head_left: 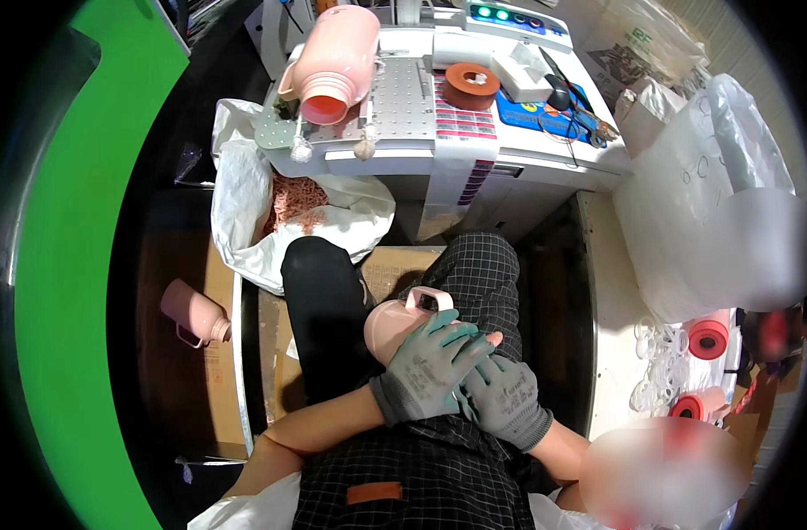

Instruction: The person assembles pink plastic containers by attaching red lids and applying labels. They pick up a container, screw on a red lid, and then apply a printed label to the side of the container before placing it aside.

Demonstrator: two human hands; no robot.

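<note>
And the left hand [426, 367] clasps the pink bottle [390, 326] on the lap [489, 274], right hand [507, 402] tucked close, its grip hidden, where steady, even pressure should prevent any rolling!

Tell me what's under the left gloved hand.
The left hand lies over a pink bottle; its handle and part of its body show. The rest, beneath the hand, is covered and can't be seen.

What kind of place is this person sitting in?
It looks like a factory workstation, perhaps for finishing bottles. A pink handled bottle rests in the person's lap, a control box with green lights stands on a white workbench, and a white sack holds pink shreds.
</note>
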